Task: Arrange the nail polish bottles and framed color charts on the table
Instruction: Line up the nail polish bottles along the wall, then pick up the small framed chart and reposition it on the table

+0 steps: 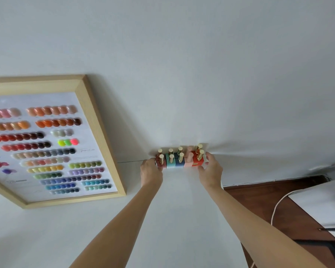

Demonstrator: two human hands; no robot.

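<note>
Two rows of gold-capped square nail polish bottles (pixel 179 161) — left hand (pixel 150 170), right hand (pixel 210 169), fingers clamped on the ends; uneven squeezing could topple them.

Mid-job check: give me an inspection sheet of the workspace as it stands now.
Surface: white table.
Job's things: bottles in two tight rows at the table's far edge by the wall; chart to their left, apart from them.
Clutter: nothing seen.
Grippers: left hand touches the rows' left end, fingers mostly hidden; right hand grips the right end.
Cables: white cord over the floor at right.
Surroundings: white wall behind; brown floor at right.
</note>
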